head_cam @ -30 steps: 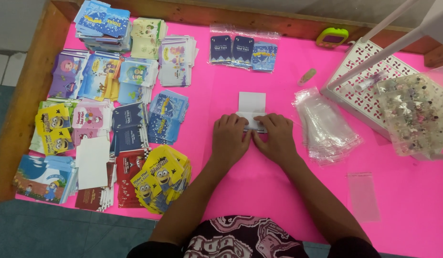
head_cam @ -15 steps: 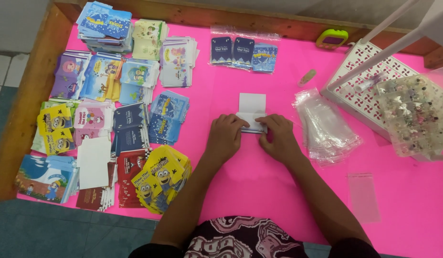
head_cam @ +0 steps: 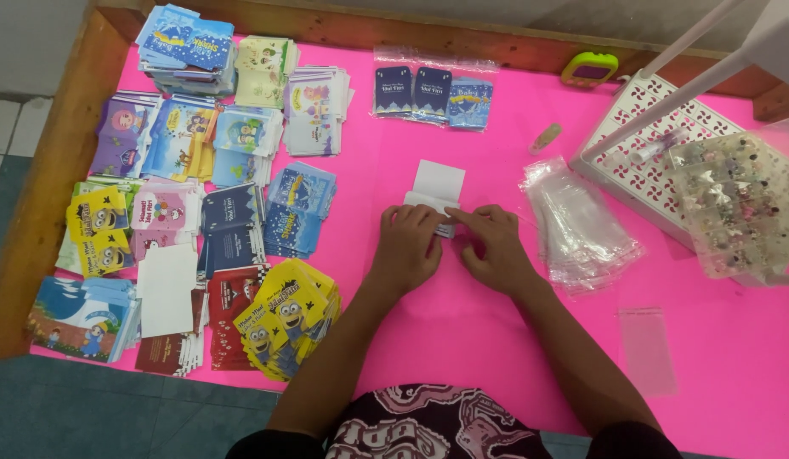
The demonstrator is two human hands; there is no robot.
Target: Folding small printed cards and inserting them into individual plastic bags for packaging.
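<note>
My left hand (head_cam: 409, 246) and my right hand (head_cam: 494, 246) rest side by side on the pink table (head_cam: 462, 340), fingers pinched on the near end of a small stack of white envelopes (head_cam: 437, 189) that seems to lie in a thin clear sleeve. The white flap of the top envelope points away from me. What my fingertips press is partly hidden by the hands.
Piles of colourful printed envelopes (head_cam: 199, 195) fill the table's left half. A heap of clear plastic sleeves (head_cam: 581, 229) lies right of my hands, one loose sleeve (head_cam: 645, 348) nearer. A white perforated tray (head_cam: 649, 153), a bag of small trinkets (head_cam: 739, 200) and a wooden rim (head_cam: 37, 212) border the space.
Both hands stay on the white envelope stack; the fingers have shifted slightly along its near edge. Nothing else has moved.
</note>
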